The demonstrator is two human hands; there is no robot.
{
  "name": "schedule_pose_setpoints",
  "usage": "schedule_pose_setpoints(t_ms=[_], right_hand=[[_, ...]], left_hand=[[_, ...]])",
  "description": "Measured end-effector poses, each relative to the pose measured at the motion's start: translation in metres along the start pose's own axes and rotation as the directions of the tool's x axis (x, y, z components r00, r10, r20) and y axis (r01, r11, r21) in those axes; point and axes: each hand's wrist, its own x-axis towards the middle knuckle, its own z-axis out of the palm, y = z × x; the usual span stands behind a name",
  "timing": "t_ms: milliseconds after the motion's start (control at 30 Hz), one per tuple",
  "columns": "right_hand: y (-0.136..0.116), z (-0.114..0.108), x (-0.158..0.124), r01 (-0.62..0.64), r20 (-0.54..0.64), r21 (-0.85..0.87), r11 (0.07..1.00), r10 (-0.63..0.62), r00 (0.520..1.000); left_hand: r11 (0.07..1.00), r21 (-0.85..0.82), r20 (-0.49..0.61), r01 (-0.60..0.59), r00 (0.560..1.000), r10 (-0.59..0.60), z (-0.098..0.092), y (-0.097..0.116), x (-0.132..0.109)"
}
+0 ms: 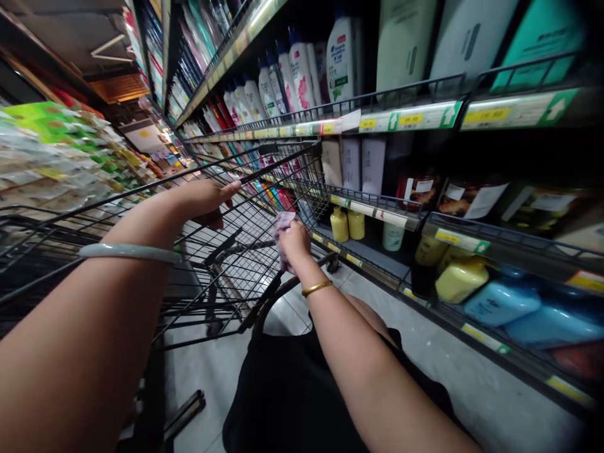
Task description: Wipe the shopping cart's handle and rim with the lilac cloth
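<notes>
A black wire shopping cart (264,170) stands in front of me, tilted in this view. My left hand (207,200), below a pale bangle (127,252), is closed over the cart's side rail, with its thumb along the top and its fingers curled beneath. My right hand (296,242) is closed on a crumpled purple cloth (283,229) at the near end of the cart. A gold bracelet (317,288) circles the right wrist. The right fingertips are partly hidden by the cloth.
Shelves with wire guards (410,116) run along the right, holding shampoo bottles (340,60), boxes (372,162) and blue pump bottles (503,301). Stacked packets (51,157) line the left. Grey floor tiles (438,358) lie between the cart and the lowest shelf.
</notes>
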Motion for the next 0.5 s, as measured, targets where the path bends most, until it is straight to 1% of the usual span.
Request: schedule_pose_setpoints(t_ms=[67,133,200,267,300,333,400,433,467,500], right_hand=[[0.008,-0.007,0.004,-0.018,0.070,-0.022,1.000,0.020,0.997],[0.005,-0.011,0.006,0.010,0.201,-0.006,1.000,-0.008,0.980],[-0.004,-0.012,0.005,0.063,0.336,0.066,0.996,-0.081,0.938],[-0.016,-0.012,0.004,0.108,0.406,0.168,0.980,-0.168,0.898],[-0.020,-0.012,0.004,0.121,0.394,0.219,0.968,-0.201,0.897],[-0.023,-0.011,0.004,0.129,0.328,0.266,0.955,-0.216,0.920],[-0.024,-0.007,0.008,0.140,0.098,0.336,0.931,-0.182,0.978],[-0.022,-0.004,0.011,0.144,-0.023,0.360,0.922,-0.146,0.989],[-0.020,0.000,0.014,0.149,-0.121,0.378,0.914,-0.111,0.986],[-0.016,0.004,0.018,0.156,-0.178,0.396,0.905,-0.091,0.980]], left_hand=[[0.999,-0.051,0.024,0.011,1.000,-0.010,0.001,0.000,-0.002],[0.996,-0.092,0.043,0.022,0.999,-0.018,0.002,0.001,-0.003],[0.993,-0.114,0.050,0.024,0.999,-0.019,0.002,0.001,-0.003],[0.994,-0.108,0.042,0.019,0.999,-0.015,0.002,0.002,-0.005],[0.995,-0.095,0.031,0.015,0.999,-0.012,0.002,0.002,-0.005],[0.997,-0.079,0.019,0.010,1.000,-0.009,0.001,0.003,-0.006],[0.999,-0.048,-0.006,-0.001,1.000,0.001,0.001,0.003,-0.007],[0.999,-0.036,-0.014,-0.009,1.000,0.008,0.001,0.003,-0.007],[1.000,-0.025,-0.016,-0.016,1.000,0.015,0.001,0.003,-0.007],[1.000,-0.016,-0.015,-0.022,1.000,0.021,0.002,0.003,-0.007]])
